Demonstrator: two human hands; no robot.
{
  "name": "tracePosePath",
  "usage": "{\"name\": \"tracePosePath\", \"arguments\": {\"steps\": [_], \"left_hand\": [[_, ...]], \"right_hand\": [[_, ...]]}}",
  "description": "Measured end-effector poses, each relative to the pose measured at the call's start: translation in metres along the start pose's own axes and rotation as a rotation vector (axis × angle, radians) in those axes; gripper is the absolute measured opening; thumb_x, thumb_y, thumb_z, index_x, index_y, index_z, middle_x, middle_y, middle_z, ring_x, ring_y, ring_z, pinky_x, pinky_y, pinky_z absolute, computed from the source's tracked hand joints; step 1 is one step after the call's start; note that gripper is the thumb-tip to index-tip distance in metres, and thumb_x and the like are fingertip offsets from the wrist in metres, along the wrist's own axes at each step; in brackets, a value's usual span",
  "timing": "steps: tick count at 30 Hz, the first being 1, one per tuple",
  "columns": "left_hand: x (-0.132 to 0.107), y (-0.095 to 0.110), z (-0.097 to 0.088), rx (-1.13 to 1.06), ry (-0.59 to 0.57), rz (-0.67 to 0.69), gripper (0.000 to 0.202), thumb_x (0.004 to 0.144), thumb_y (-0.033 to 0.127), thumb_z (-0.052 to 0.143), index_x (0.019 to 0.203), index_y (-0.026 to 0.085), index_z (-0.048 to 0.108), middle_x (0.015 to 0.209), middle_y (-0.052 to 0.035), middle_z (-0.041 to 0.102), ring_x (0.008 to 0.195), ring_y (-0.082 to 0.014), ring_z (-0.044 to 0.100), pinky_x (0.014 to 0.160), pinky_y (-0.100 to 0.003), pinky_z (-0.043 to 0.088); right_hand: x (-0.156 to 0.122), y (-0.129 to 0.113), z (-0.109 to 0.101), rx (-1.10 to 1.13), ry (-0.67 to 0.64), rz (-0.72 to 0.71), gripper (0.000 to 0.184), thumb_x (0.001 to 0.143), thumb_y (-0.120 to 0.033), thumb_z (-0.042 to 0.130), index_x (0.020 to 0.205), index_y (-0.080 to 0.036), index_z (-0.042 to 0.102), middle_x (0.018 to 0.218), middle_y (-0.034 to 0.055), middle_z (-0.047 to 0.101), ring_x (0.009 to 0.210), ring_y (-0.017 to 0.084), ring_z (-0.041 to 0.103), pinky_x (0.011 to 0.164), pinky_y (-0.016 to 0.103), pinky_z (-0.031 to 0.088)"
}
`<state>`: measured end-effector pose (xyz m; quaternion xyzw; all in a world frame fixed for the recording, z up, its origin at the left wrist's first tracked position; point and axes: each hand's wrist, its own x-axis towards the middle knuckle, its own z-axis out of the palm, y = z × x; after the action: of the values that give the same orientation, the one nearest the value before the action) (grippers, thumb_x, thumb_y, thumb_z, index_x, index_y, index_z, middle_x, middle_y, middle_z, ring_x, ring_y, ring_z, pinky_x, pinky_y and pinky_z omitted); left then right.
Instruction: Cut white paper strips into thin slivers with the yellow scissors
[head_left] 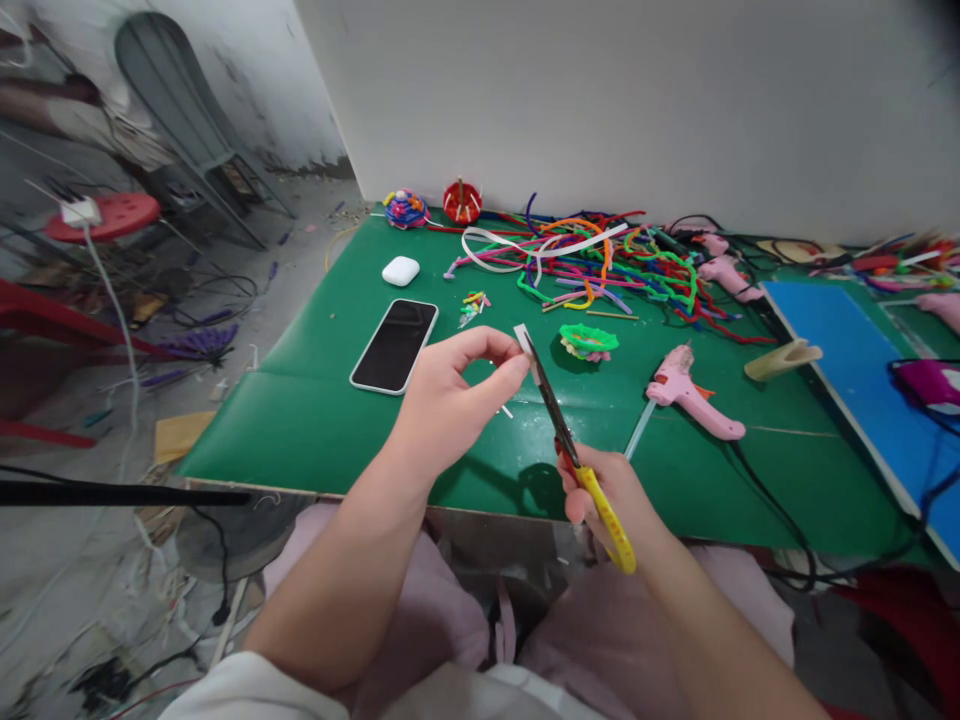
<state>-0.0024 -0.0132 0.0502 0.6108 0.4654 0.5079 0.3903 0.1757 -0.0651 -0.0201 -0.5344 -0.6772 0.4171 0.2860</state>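
Between thumb and forefinger, my left hand (pixel 457 395) pinches a small white strip (pixel 522 342) above the green table. My right hand (pixel 611 490) grips a pair of scissors (pixel 561 425) with yellow handles, and the blades reach up to the strip, touching or nearly touching it. Beyond the blades sits a small green and pink pipe-cleaner piece (pixel 588 342). Tiny coloured scraps (pixel 474 308) lie behind my left hand. To the right of the scissors rests a pink glue gun (pixel 694 392) with a clear glue stick in it.
A phone (pixel 395 346) and a white earbud case (pixel 400 271) lie on the left of the table (pixel 300 400). Tangled pipe cleaners (pixel 600 260) spread along the back by the wall. At right are a bamboo piece (pixel 782 360), a blue board (pixel 847 370) and black cables.
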Motion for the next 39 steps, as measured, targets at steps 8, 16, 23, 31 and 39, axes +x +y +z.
{"name": "tracePosePath", "arguments": {"steps": [8, 16, 23, 31, 39], "left_hand": [[0.0011, -0.0011, -0.0010, -0.024, 0.011, 0.009, 0.011, 0.074, 0.026, 0.057, 0.070, 0.016, 0.059, 0.068, 0.0006, 0.059, 0.067, -0.0114, 0.053, 0.064, -0.023, 0.043], [0.0015, -0.0011, -0.0012, 0.007, 0.038, 0.023, 0.010, 0.076, 0.024, 0.054, 0.069, 0.017, 0.056, 0.068, 0.0010, 0.057, 0.067, -0.0114, 0.053, 0.065, -0.023, 0.043], [0.0015, -0.0004, -0.0021, -0.003, 0.022, 0.037, 0.009, 0.077, 0.023, 0.053, 0.070, 0.018, 0.056, 0.068, 0.0013, 0.056, 0.067, -0.0110, 0.052, 0.064, -0.023, 0.043], [0.0020, -0.0013, -0.0030, -0.012, 0.014, 0.011, 0.010, 0.076, 0.025, 0.054, 0.070, 0.018, 0.056, 0.067, 0.0012, 0.056, 0.066, -0.0112, 0.052, 0.061, -0.023, 0.043], [0.0020, -0.0012, -0.0030, -0.016, 0.030, -0.006, 0.010, 0.075, 0.026, 0.055, 0.070, 0.018, 0.057, 0.067, 0.0006, 0.057, 0.066, -0.0118, 0.053, 0.060, -0.023, 0.043]], "right_hand": [[0.0011, -0.0007, -0.0003, -0.039, 0.019, -0.012, 0.071, 0.047, -0.088, 0.030, 0.053, -0.018, 0.039, 0.046, -0.0043, 0.034, 0.046, 0.008, 0.029, 0.042, 0.022, 0.023], [0.0014, -0.0033, -0.0008, -0.058, 0.009, 0.019, 0.069, 0.048, -0.086, 0.037, 0.054, -0.018, 0.038, 0.046, -0.0052, 0.033, 0.047, 0.008, 0.028, 0.042, 0.022, 0.022], [0.0007, -0.0017, -0.0002, -0.034, 0.005, 0.018, 0.062, 0.054, -0.080, 0.046, 0.054, -0.018, 0.038, 0.047, -0.0057, 0.031, 0.047, 0.008, 0.027, 0.042, 0.021, 0.022], [0.0009, -0.0046, -0.0007, -0.013, 0.004, 0.030, 0.062, 0.053, -0.080, 0.047, 0.053, -0.019, 0.037, 0.047, -0.0060, 0.030, 0.047, 0.008, 0.026, 0.042, 0.021, 0.021], [0.0005, -0.0043, -0.0011, -0.017, 0.002, 0.028, 0.061, 0.054, -0.078, 0.049, 0.053, -0.019, 0.037, 0.046, -0.0058, 0.031, 0.047, 0.008, 0.027, 0.042, 0.021, 0.021]]}}
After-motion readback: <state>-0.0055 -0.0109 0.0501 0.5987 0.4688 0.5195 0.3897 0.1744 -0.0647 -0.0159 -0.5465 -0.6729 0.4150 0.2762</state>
